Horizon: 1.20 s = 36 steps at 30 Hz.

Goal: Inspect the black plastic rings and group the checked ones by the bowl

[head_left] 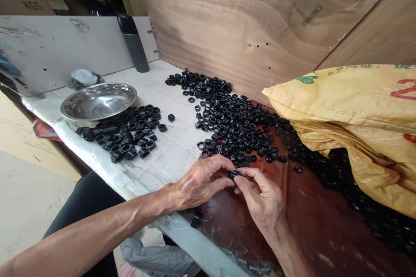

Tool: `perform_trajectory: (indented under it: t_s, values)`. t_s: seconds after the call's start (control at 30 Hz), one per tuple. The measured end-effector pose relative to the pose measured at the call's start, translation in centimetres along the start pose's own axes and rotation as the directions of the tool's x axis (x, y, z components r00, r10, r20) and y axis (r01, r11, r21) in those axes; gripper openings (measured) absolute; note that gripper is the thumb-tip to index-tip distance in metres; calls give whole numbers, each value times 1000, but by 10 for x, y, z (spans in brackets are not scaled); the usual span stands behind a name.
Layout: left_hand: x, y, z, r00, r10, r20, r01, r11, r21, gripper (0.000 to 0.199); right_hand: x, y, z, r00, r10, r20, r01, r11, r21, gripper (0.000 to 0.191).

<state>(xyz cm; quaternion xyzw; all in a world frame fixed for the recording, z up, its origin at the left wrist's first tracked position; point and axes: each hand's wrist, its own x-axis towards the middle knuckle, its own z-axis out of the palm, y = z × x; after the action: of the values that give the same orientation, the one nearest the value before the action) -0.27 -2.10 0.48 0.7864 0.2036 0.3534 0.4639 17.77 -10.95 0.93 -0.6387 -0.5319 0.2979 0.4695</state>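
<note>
Between my two hands is one small black part [234,175], held above the dark red surface. The thumb and index finger of my left hand [204,181] close on its left side. From the right, the fingertips of my right hand [260,190] pinch the same part. Just beyond my hands spreads a large pile of small black rings [234,125]. A smaller heap of thicker black parts [130,136] lies on the white surface to the left. One more black piece [196,217] rests below my left wrist.
A steel bowl [99,101] stands at the left beside the smaller heap. Behind it is a dark bottle [133,43]. A yellow woven sack [351,104] lies at the right over more black parts. A plywood panel [247,21] closes off the back.
</note>
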Motion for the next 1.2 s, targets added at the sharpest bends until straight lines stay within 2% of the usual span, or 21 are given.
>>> perform_trajectory:
  t_s: [0.13, 0.23, 0.33, 0.43, 0.5, 0.57, 0.63, 0.7, 0.77, 0.83, 0.93, 1.07, 1.2]
  values:
    - [1, 1, 1, 998, -66, -18, 64, 993, -98, 21, -1, -7, -1, 1000, 25, 3, -25, 998, 59, 24]
    - [1, -1, 0, 1000, 6, -18, -7, 1000, -24, 21, 0, -12, -3, 1000, 26, 7, -26, 999, -38, 25]
    - [1, -2, -1, 995, 103, -10, -102, 992, 80, 20, 0, -12, -5, 997, -62, 49, 70, 976, -204, 33]
    - [2, -1, -1, 994, 104, -17, -103, 993, 64, 20, 0, -7, -4, 993, -104, 60, 116, 961, -250, 36]
    - [2, 0, -1, 997, 74, -16, -73, 997, 37, 19, 0, -4, -2, 998, -55, 24, 58, 989, -136, 25]
    - [2, 0, -1, 999, 40, -9, -40, 999, 16, 20, 0, -2, -1, 1000, 25, 5, -25, 1000, 10, 24]
    - [2, 0, 0, 1000, 0, -3, 0, 1000, -23, 21, 1, -2, -1, 997, 70, 11, -71, 994, 85, 21]
    - [2, 0, 0, 998, -64, -4, 64, 994, -85, 22, 2, -3, -1, 999, 33, 3, -33, 995, 95, 15]
    - [2, -1, 2, 989, -145, 2, 144, 978, -152, 21, 3, -4, -2, 998, -54, -12, 55, 994, 97, 8]
    - [3, -1, 3, 977, -213, 7, 208, 949, -237, 21, 4, -5, -4, 994, -108, -7, 109, 988, 108, 7]
    - [4, 1, 5, 963, -268, 12, 255, 901, -352, 24, 4, -5, -5, 993, -120, 7, 118, 986, 119, 7]
    - [6, 4, 5, 948, -316, 40, 305, 865, -399, 24, 2, -6, -5, 992, -121, -30, 124, 988, 89, 6]
    - [6, 4, 4, 940, -337, 54, 327, 844, -425, 24, 0, -4, -3, 994, -97, -52, 101, 993, 62, 16]
